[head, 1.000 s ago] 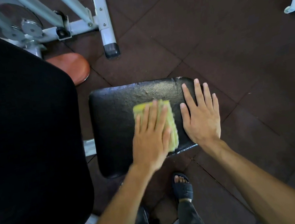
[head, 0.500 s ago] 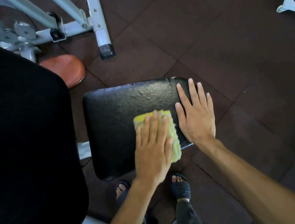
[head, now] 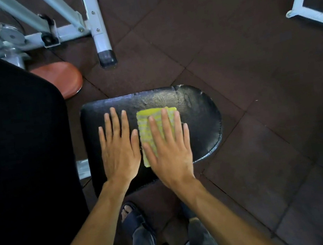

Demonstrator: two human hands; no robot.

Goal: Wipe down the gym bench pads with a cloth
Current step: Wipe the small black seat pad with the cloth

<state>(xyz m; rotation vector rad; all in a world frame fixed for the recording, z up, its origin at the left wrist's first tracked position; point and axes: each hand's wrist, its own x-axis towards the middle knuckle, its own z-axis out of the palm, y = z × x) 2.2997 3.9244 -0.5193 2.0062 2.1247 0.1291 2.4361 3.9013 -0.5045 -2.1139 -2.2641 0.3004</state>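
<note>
A small black seat pad (head: 196, 118), worn and shiny, lies in the middle of the view. A folded yellow-green cloth (head: 145, 124) rests on its centre. My right hand (head: 170, 151) lies flat on the cloth and presses it to the pad, covering its right half. My left hand (head: 119, 154) is spread flat on the bare pad just left of the cloth, thumb almost touching it, with nothing under it. A large black back pad (head: 22, 159) fills the left side of the view.
An orange round pad (head: 59, 77) sits behind the back pad. A white machine frame (head: 98, 28) stands on the dark rubber floor tiles at the top left, and another white frame (head: 308, 2) at the top right. My sandalled foot (head: 131, 215) is below the seat pad.
The cloth was under my left hand; now it lies under my right hand. My left hand has moved off to the left onto bare pad. My right hand came in from the pad's right edge.
</note>
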